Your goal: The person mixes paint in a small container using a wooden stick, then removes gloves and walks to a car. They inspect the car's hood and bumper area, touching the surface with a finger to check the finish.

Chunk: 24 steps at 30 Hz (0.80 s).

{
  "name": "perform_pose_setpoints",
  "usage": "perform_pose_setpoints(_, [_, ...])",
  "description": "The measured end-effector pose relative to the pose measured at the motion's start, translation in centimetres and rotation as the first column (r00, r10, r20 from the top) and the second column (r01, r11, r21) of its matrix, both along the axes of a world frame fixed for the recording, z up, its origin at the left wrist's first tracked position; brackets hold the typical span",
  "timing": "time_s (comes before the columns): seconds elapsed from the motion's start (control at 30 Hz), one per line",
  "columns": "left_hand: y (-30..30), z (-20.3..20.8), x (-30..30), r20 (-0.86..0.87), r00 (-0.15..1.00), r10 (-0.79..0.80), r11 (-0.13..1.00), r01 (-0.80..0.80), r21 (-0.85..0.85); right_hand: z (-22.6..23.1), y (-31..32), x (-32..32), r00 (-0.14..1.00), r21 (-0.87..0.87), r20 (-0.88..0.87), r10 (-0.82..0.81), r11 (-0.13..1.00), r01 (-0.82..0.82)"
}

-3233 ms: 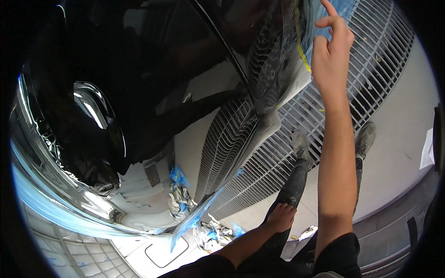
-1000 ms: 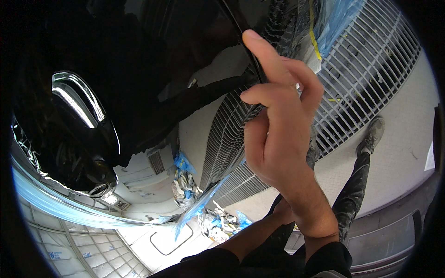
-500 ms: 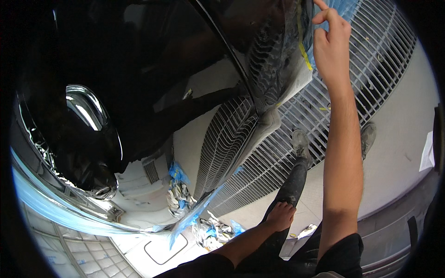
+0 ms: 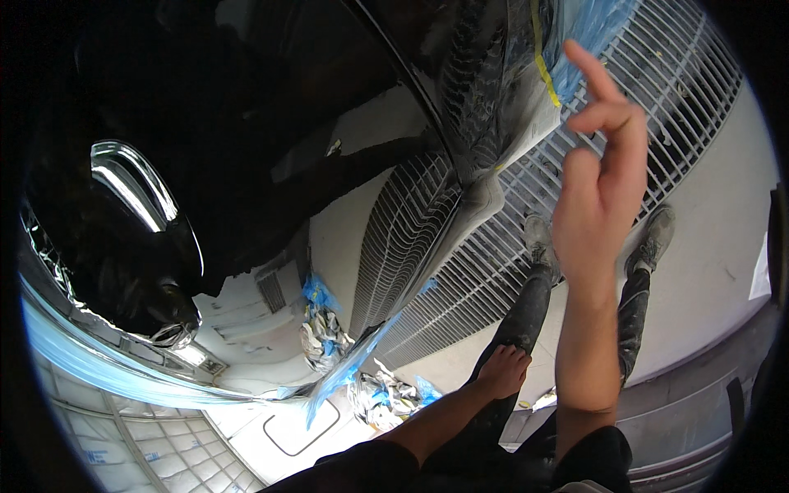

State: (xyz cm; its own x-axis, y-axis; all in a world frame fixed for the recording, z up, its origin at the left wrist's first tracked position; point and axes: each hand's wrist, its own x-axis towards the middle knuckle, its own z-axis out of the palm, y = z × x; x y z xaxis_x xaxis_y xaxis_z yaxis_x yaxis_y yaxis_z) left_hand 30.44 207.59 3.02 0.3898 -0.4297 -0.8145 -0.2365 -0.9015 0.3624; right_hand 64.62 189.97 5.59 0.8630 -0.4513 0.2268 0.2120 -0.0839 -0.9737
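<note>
Glossy black vehicle bodywork (image 4: 271, 107) fills the left side, mirroring the floor grating and an arm. My right hand (image 4: 604, 181) is raised in front of the grating, apart from the panel's edge. Its index finger points up and away, the other fingers are bent, and nothing shows in it. Near its fingertip hang blue masking film (image 4: 579, 62) and a strip of yellow tape (image 4: 546, 78) along pale masking paper (image 4: 534, 131). My left hand (image 4: 503, 371) rests on my dark trouser leg (image 4: 526, 316) by the knee, fingers lying over it and holding nothing visible.
Metal floor grating (image 4: 464, 287) runs beneath my shoes (image 4: 656, 234) beside the pale floor. Crumpled paper and blue film (image 4: 382, 398) lie in a heap near the lower middle. More blue film (image 4: 123, 370) skirts the bodywork at lower left. A white sheet (image 4: 759, 267) is at far right.
My right hand has drawn back toward me, away from the blue film and tape by the panel's edge. My left hand stays on the leg. The view has shifted slightly.
</note>
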Motion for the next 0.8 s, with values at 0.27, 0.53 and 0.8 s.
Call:
perform_pose_setpoints(0.27, [0.2, -0.3, -0.9, 0.044, 0.991, 0.127, 0.992, -0.126, -0.024, 3.9, 3.5, -1.1, 0.986, -0.087, 0.132, 0.098, 0.992, -0.087])
perform_pose_setpoints(0.53, [-1.6, 2.6, 5.8, -0.504, 0.769, 0.393, 0.919, -0.338, 0.2, 4.8, 5.9, -0.2, 0.987, -0.122, 0.153, 0.049, 0.992, -0.03])
perform_pose_setpoints(0.8, [-1.9, 2.9, 7.2, -0.428, 0.823, 0.375, 0.925, -0.362, 0.115, 5.1, 6.1, -0.2, 0.989, -0.166, 0.125, 0.073, 0.985, -0.052])
